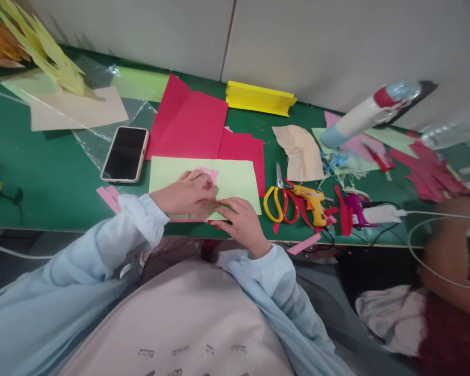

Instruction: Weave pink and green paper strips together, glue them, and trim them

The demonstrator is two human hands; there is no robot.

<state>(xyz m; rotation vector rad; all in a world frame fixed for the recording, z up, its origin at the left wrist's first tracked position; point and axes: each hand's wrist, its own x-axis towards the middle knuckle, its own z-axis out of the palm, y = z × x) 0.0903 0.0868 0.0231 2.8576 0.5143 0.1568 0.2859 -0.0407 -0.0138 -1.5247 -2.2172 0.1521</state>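
Observation:
A pale green sheet of paper point(238, 175) lies at the table's front edge, beneath both hands. Over its middle my left hand point(188, 192) has its fingers bent and drawn together; whatever sits between them is too small and blurred to name. My right hand point(241, 222) meets it from the right, index finger and thumb closing near the sheet's front edge. The fingertips of the two hands almost touch. Short pink paper strips point(214, 175) stick out just beyond my left fingers. Red paper sheets point(194, 115) lie behind the green one.
A phone point(125, 154) and pink strips point(108, 198) lie to the left. On the right are scissors point(280, 198), a yellow glue gun point(312, 201), a purple glue gun point(356, 209) and paper scraps. A bottle point(360, 120) stands behind them. Another person's arm point(450, 256) is at far right.

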